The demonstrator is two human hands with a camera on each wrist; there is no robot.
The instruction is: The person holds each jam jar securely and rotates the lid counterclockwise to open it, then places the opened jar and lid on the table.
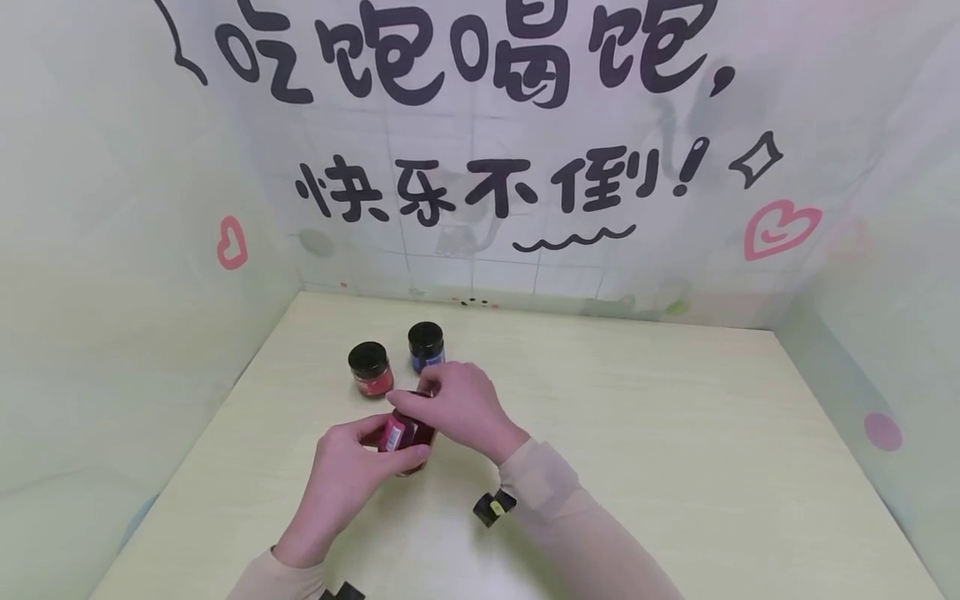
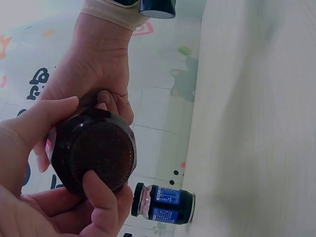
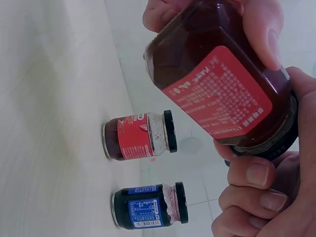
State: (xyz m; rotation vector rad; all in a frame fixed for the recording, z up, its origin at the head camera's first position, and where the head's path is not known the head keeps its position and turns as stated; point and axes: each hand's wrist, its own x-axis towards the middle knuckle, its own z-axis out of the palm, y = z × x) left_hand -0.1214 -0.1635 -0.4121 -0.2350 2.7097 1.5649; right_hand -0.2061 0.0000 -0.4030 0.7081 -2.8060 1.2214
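Observation:
A jar of strawberry jam [image 1: 396, 433], dark red with a red label [image 3: 222, 94], is held off the table between both hands. My left hand [image 1: 348, 462] grips its glass body, thumb on one side and fingers on the other. My right hand [image 1: 468, 408] has its fingers curled round the black lid [image 3: 284, 136]. In the left wrist view the jar's dark base [image 2: 103, 153] faces the camera. That lid is mostly covered by the right hand in the head view.
A red-labelled jar [image 1: 371, 371] and a blue-labelled jar [image 1: 427, 346], both with black lids, stand upright on the pale wooden table [image 1: 637, 433] just beyond the hands. A printed white curtain [image 1: 472, 242] encloses the table at the back and sides.

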